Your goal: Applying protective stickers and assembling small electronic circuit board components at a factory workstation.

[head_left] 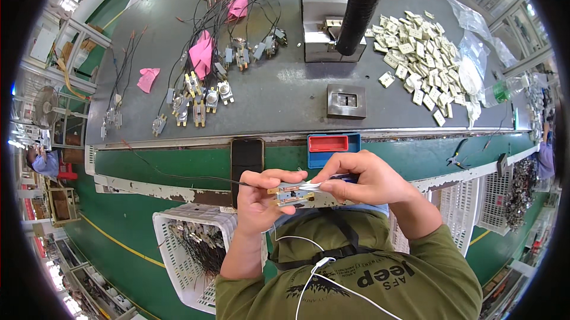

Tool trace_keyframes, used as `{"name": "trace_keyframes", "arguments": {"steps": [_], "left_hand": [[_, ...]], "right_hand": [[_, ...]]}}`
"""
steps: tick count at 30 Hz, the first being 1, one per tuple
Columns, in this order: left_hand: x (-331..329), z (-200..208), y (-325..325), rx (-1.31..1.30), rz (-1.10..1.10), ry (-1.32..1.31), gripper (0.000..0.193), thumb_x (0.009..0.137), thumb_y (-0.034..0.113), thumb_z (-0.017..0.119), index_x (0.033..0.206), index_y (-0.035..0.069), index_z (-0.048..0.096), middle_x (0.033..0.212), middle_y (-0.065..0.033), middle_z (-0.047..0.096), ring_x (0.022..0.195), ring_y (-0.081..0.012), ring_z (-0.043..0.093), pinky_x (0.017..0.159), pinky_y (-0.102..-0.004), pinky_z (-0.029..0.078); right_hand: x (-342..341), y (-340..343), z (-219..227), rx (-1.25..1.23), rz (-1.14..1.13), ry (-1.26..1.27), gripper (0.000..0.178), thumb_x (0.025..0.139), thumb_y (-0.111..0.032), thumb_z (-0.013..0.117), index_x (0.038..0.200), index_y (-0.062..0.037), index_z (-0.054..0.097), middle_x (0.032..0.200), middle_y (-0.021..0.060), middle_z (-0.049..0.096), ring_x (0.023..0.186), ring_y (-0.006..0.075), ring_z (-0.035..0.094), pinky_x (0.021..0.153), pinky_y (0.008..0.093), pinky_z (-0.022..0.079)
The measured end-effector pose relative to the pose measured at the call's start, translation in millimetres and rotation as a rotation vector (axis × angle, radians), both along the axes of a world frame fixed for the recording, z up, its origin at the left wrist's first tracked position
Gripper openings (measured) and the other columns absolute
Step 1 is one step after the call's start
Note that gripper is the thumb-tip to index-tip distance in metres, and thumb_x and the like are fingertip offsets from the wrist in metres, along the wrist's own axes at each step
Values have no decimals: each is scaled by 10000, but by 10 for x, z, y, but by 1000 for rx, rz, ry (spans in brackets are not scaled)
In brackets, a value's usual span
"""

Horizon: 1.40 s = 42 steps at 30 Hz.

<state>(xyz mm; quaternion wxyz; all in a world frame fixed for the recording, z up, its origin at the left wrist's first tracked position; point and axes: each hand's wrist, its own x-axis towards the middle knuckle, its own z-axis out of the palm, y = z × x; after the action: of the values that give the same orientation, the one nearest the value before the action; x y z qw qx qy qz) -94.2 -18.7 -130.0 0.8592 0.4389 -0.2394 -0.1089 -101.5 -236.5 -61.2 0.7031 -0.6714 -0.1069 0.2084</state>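
Note:
Low in front of my chest, my left hand (254, 204) grips a small grey electrical part with brass terminals (287, 196). A thin dark wire (190, 177) runs left from that hand. Against the part's right end is my right hand (374, 182), thumb and index finger pinched on a thin whitish piece (310, 186) whose kind I cannot make out. Something dark blue shows behind the right fingers, mostly hidden. On the bench ahead to the left lie several similar metal parts with brass terminals (199, 103) and dark wires.
A bench machine with a black cylinder (363, 8) stands ahead, a metal block (346, 101) before it. Pale ceramic pieces (424, 52) are heaped right. Below the bench edge are a phone (247, 156), a blue tray (333, 158), pliers (457, 155) and a white crate (169, 243).

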Motion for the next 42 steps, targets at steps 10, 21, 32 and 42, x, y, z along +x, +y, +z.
{"name": "trace_keyframes", "arguments": {"steps": [10,21,32,42], "left_hand": [[27,42,8,-7,121,0,487,712,79,761,1053,83,414,1093,-236,571,1080,-360,558,907,-467,480],[-36,81,-32,54,137,53,526,667,143,800,1027,92,420,1041,-187,594,1033,-322,591,893,-429,509],[11,-3,-9,-23,52,-40,492,699,-2,744,1060,79,420,1104,-255,561,1106,-380,536,894,-461,502],[22,-3,-18,-24,58,-34,495,690,16,756,1049,80,421,1107,-250,562,1102,-375,540,906,-471,492]], "right_hand": [[-23,-102,-10,-6,87,-39,123,877,-88,589,949,7,622,673,15,593,585,53,537,537,216,422],[-7,-7,-49,-52,88,-102,92,854,-46,604,925,8,625,706,54,644,583,85,601,534,220,448],[-22,4,-90,34,88,-13,92,863,-69,604,925,-2,620,707,35,634,578,72,580,514,215,428],[-9,-12,-65,35,115,32,96,872,-77,598,928,0,609,729,35,631,567,59,559,491,206,412]]}}
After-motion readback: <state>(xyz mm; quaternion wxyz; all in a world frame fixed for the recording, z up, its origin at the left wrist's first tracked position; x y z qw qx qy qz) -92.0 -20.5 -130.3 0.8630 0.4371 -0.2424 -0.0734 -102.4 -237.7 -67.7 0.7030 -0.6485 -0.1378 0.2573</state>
